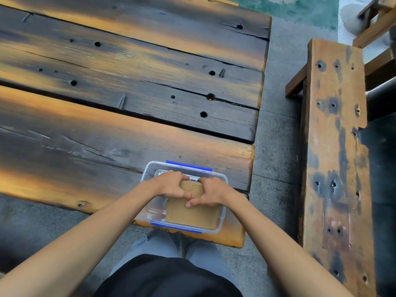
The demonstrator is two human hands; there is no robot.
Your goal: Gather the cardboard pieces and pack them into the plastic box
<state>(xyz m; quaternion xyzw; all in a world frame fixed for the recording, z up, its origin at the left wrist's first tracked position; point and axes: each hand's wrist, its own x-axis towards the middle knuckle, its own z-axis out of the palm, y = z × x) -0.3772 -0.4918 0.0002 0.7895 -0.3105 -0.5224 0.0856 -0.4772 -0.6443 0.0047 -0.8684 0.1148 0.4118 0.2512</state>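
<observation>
A clear plastic box (pixel 223 209) with blue clips stands at the near right corner of the wooden table. Brown cardboard pieces (pixel 192 215) lie stacked inside it, filling its right half. My left hand (pixel 171 184) and my right hand (pixel 211 192) rest side by side on top of the stack over the box, fingers curled around the far edge of the top piece and thumbs on its face. How many pieces lie beneath is hidden.
The dark and orange plank table (pixel 107 103) stretches away to the left and back. A wooden bench (pixel 336 146) runs along the right, across a strip of grey pavement (pixel 276 146). My legs (pixel 171 264) are below the table edge.
</observation>
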